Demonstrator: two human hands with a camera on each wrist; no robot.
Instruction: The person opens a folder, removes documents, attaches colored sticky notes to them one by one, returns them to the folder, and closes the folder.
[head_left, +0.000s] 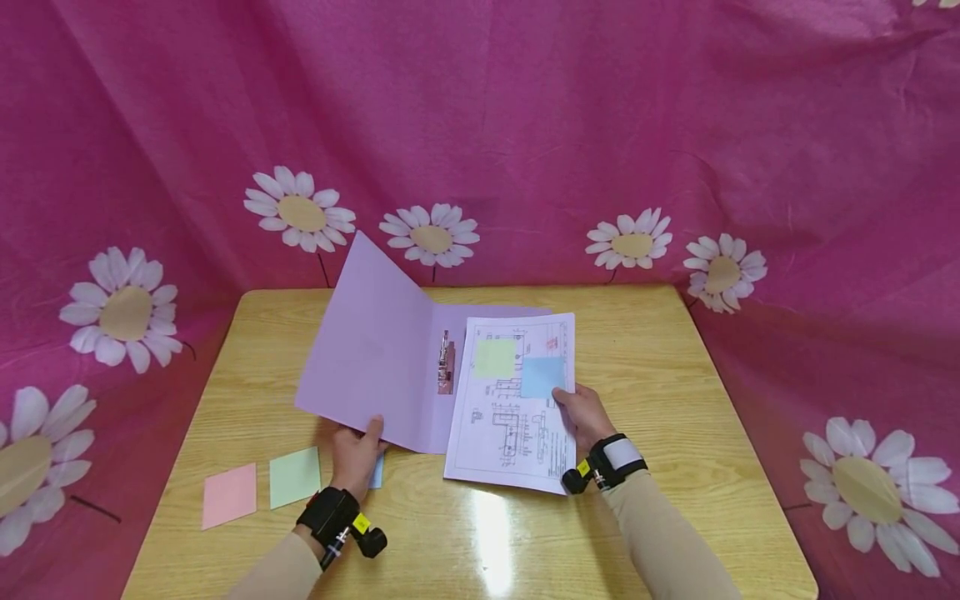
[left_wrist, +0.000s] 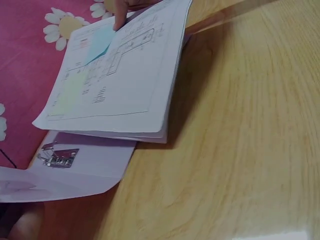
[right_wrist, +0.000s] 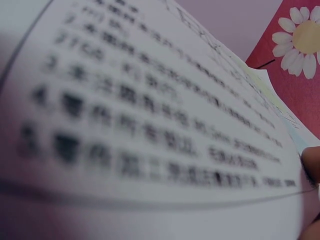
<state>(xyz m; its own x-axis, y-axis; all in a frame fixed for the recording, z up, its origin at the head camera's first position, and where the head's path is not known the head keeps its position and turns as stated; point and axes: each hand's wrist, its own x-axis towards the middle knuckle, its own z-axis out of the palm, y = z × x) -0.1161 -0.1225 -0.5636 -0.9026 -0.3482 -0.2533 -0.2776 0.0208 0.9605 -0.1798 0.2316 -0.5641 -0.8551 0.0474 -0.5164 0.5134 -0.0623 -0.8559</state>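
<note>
A purple folder (head_left: pixel 367 350) lies opened on the table, its left cover raised at a slant. My left hand (head_left: pixel 356 457) grips that cover's lower edge, thumb on the inner face. A metal clip (head_left: pixel 446 362) is fixed near the folder's spine. My right hand (head_left: pixel 585 414) holds a stack of printed drawing sheets (head_left: pixel 480 450) by its right edge, thumb on top. On the top sheet are a green sticky note (head_left: pixel 495 358) and a blue sticky note (head_left: pixel 540 377). In the left wrist view the sheets (left_wrist: pixel 135 105) are lifted above the folder, apart from the clip.
On the table's left lie a pink note (head_left: pixel 229 496) and a green note (head_left: pixel 295 477). A blue note (head_left: pixel 377 472) is partly hidden by my left hand. The wooden table (head_left: pixel 660 350) ends at a pink flowered curtain (head_left: pixel 525 150).
</note>
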